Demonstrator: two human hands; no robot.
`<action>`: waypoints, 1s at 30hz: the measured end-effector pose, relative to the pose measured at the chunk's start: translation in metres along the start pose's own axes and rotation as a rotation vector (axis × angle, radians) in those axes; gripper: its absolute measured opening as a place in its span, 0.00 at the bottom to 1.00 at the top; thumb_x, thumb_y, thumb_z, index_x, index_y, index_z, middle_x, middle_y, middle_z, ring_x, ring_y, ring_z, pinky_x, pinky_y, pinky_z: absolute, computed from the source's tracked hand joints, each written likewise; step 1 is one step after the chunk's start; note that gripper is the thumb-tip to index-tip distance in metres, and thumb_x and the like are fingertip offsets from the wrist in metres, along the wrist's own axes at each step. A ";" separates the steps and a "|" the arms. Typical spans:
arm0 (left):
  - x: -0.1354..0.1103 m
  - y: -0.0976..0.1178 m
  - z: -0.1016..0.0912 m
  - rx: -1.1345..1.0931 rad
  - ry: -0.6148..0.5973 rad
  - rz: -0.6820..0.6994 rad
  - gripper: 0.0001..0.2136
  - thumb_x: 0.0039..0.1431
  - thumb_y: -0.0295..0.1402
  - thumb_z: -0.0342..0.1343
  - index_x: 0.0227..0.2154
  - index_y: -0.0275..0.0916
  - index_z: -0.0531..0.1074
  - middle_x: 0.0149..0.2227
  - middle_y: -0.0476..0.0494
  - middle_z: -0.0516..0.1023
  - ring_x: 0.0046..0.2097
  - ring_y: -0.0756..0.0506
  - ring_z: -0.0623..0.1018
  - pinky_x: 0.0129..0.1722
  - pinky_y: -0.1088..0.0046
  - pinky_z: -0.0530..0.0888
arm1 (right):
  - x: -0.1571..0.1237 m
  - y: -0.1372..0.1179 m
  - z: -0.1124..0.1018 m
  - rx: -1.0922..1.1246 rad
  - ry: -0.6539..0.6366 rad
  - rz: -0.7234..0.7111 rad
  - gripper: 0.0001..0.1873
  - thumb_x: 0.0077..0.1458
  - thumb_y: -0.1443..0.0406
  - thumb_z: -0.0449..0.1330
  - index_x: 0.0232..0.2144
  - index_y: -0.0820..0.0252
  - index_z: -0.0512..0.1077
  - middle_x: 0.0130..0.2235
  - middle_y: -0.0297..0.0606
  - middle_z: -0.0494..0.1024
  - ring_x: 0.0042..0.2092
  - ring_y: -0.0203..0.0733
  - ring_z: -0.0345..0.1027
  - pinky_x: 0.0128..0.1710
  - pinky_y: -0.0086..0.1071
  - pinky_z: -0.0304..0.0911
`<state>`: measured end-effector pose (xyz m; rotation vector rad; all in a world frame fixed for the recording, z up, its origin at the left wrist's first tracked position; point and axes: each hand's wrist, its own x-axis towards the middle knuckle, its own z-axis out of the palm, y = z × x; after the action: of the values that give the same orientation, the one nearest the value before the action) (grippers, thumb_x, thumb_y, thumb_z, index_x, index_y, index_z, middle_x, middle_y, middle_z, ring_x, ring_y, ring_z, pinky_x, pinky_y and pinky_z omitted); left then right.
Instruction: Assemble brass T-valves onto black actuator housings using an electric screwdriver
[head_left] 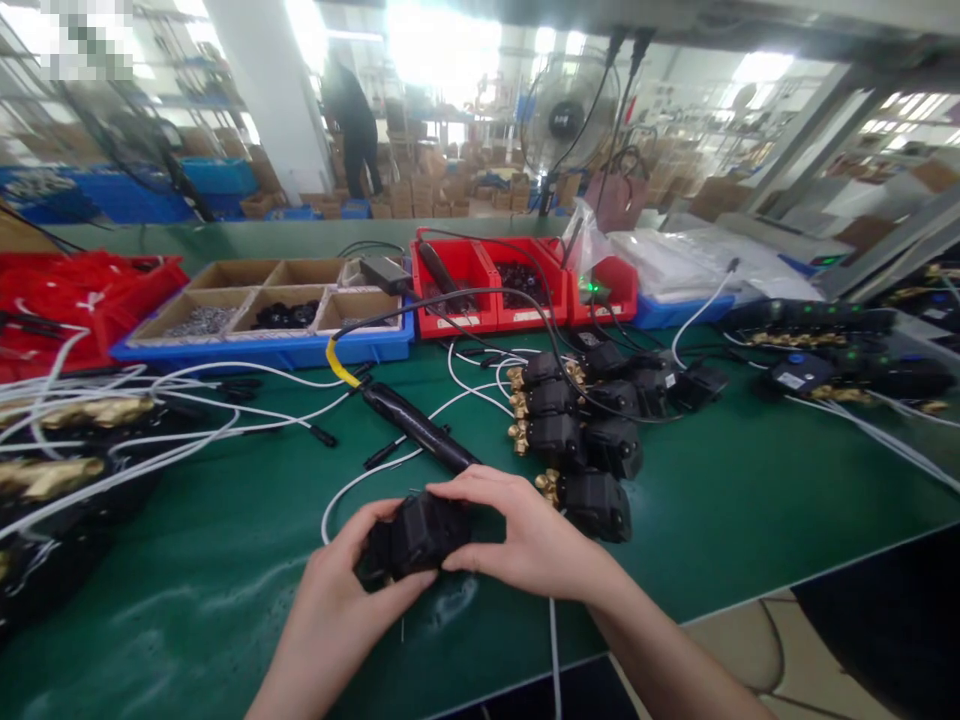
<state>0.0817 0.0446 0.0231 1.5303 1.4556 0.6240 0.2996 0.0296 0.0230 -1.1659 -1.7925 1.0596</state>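
Black unit (424, 535) is btwn both hands over the near part of the green tabletop (712, 520), L hand (349, 590) gripping its left side, R hand (529, 530) pinching its right end btwn thumb & fingers. Work on this 1 looks unfinished, prob. midway, as it's in hand, apart from the grouped units w/ brass fittings (553, 436) further right; can't tell if those are done, nor exactly what's left.
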 end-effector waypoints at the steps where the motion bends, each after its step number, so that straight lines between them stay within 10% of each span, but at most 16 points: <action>1: 0.001 0.001 0.000 -0.010 -0.017 -0.021 0.25 0.36 0.43 0.67 0.41 0.42 0.76 0.36 0.46 0.85 0.39 0.37 0.83 0.39 0.64 0.79 | 0.001 0.003 0.001 0.012 0.004 0.007 0.32 0.46 0.68 0.77 0.55 0.63 0.77 0.47 0.42 0.79 0.50 0.44 0.75 0.53 0.35 0.68; 30: -0.003 0.000 -0.001 0.139 0.001 0.143 0.18 0.41 0.39 0.63 0.39 0.45 0.78 0.36 0.48 0.86 0.38 0.38 0.85 0.35 0.69 0.77 | -0.001 0.012 0.010 0.031 0.015 -0.062 0.32 0.42 0.69 0.78 0.51 0.63 0.77 0.47 0.42 0.80 0.48 0.45 0.76 0.51 0.37 0.72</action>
<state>0.0802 0.0419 0.0242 1.7540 1.4244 0.6179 0.2950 0.0287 0.0081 -1.0900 -1.7837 1.0362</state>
